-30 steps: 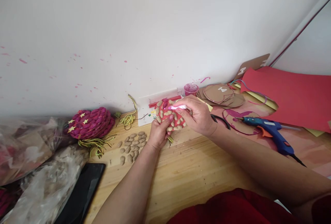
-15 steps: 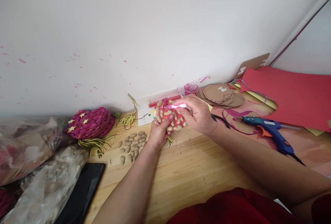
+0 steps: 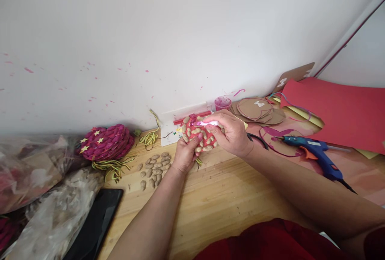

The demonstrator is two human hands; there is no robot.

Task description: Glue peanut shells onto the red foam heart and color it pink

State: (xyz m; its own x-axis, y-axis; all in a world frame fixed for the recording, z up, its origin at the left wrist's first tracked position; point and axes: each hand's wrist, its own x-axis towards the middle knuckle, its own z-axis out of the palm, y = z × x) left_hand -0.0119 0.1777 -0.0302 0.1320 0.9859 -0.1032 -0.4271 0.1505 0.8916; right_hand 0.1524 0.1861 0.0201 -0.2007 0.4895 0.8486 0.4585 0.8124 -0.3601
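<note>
My left hand (image 3: pixel 184 156) grips the lower edge of a red craft piece (image 3: pixel 198 135) covered with peanut shells, held up above the wooden table (image 3: pixel 228 196). My right hand (image 3: pixel 230 134) is closed around a small white and pink brush (image 3: pixel 207 123), whose tip rests on the upper part of the piece, where some shells look pink. A heap of loose peanut shells (image 3: pixel 154 167) lies on the table just left of my left hand.
A pink-painted shell dome with yellow stars (image 3: pixel 105 142) sits at the left beside yellow-green strings (image 3: pixel 112 168). A pink paint cup (image 3: pixel 222 103), cardboard discs (image 3: pixel 255 109), blue glue gun (image 3: pixel 313 152), red sheet (image 3: pixel 339 109), plastic bags (image 3: pixel 45 204) and a black tablet (image 3: pixel 96 224) surround the work.
Almost nothing differs: my right hand and the brush tip shift only very slightly on the red piece. My left hand keeps its hold.
</note>
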